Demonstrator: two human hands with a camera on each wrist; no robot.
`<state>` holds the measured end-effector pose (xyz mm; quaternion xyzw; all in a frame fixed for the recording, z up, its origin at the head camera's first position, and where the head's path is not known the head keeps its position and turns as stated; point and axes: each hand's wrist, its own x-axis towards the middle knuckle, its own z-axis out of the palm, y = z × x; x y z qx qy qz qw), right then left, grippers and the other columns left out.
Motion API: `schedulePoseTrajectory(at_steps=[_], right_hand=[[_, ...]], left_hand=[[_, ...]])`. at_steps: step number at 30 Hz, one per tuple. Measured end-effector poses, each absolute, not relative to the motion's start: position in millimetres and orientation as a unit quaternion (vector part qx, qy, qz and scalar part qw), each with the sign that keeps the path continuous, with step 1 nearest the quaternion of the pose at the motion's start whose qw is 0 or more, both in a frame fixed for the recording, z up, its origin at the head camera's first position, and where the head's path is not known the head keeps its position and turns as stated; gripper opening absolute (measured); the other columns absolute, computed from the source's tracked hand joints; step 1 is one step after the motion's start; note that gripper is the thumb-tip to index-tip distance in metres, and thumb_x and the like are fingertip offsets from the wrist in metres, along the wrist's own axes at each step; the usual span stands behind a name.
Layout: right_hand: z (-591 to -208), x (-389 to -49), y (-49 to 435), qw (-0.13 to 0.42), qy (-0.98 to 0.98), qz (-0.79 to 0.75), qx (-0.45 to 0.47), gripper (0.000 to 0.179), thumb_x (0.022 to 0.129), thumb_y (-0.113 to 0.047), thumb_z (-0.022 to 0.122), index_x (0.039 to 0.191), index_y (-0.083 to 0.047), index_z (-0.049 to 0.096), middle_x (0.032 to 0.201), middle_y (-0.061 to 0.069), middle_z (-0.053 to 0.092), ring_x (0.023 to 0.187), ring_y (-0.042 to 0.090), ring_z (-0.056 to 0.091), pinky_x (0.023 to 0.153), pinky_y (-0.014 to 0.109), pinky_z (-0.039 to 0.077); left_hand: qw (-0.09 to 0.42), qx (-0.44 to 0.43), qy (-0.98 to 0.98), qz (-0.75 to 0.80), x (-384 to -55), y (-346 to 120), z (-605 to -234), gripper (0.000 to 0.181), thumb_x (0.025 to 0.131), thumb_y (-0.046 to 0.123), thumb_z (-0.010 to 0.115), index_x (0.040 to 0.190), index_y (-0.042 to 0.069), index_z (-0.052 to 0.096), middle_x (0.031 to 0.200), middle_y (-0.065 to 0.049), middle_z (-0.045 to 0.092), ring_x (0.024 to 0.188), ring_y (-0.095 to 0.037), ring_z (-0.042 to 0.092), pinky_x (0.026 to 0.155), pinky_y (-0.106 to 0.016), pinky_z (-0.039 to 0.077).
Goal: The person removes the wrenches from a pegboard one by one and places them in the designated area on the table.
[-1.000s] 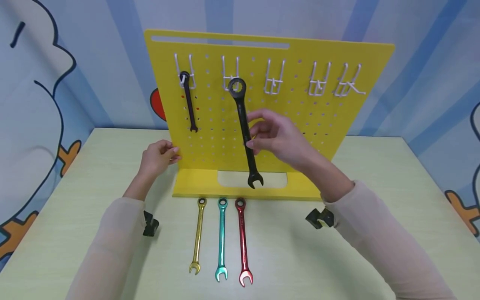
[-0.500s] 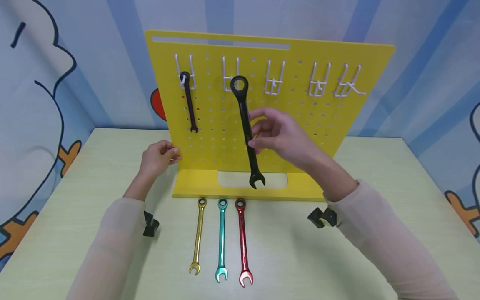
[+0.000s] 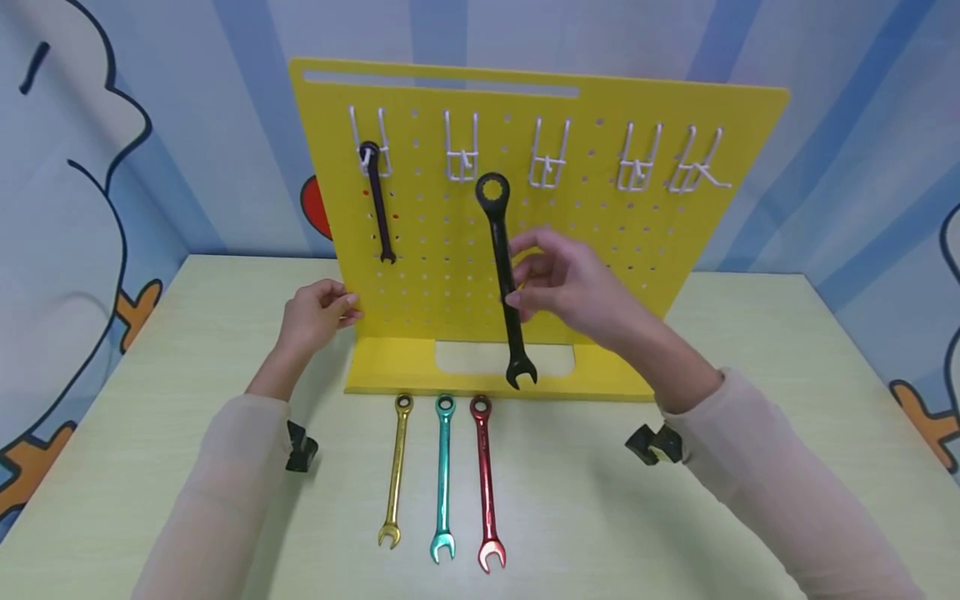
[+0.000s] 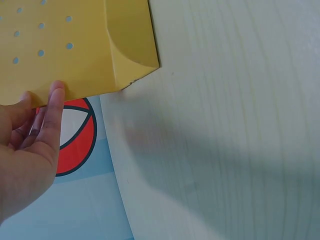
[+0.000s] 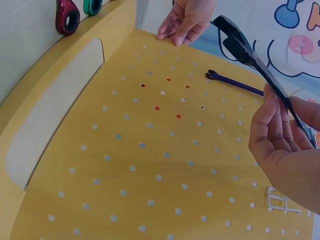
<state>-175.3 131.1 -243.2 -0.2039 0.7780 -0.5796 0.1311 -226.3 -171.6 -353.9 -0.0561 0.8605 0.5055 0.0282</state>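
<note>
My right hand [image 3: 566, 279] pinches a large black combination wrench [image 3: 501, 250] by its shank, ring end up and open end down, in front of the yellow pegboard [image 3: 525, 208]. In the right wrist view the same wrench [image 5: 267, 72] slants between thumb and fingers. My left hand [image 3: 317, 315] holds the board's left edge low down; in the left wrist view its fingertips [image 4: 57, 87] are at that edge. A smaller black wrench [image 3: 378, 208] hangs from the leftmost white hook. On the table, gold [image 3: 396, 475], teal [image 3: 443, 483] and red [image 3: 487, 487] wrenches lie in a row.
Several white wire hooks line the board's upper part, among them the second hook [image 3: 462, 154], the third hook [image 3: 547, 158] and the far right hook [image 3: 693, 167]. The board's yellow base [image 3: 390, 367] stands on the pale table [image 3: 615, 533], with a patterned wall behind.
The black wrench in my right hand first shifts slightly right and up, then drops lower and further right, off the second hook in the head view. My left hand stays at the board's edge.
</note>
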Motion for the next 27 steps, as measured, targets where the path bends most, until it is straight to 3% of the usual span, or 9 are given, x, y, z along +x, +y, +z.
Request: schedulePoseTrajectory(at_steps=[13,27], right_hand=[[-266.5,-169.9,138.7,0.176,0.803,-0.547,-0.157,0.033,0.085,0.009,0.055,0.112,-0.005,0.045,0.088,0.017,0.056,0.071,0.031,0.061,0.07,0.04,0.055],[-314.7,-162.1,147.8,0.247,0.79,-0.554,-0.096,0.03,0.083,0.012,0.056,0.107,0.003,0.04,0.076,0.011,0.05,0.064,0.024,0.061,0.069,0.045,0.055]], left_hand=[[0.026,-0.057,0.86,0.506,-228.1,-172.0,-356.1,0.028,0.095,0.015,0.049,0.111,-0.007,0.052,0.103,-0.023,0.058,0.093,-0.031,0.061,0.082,-0.034,0.052],[0.022,-0.048,0.863,0.502,-227.5,-172.7,-356.1,0.028,0.095,0.015,0.048,0.111,-0.008,0.051,0.103,-0.024,0.059,0.093,-0.031,0.061,0.081,-0.033,0.052]])
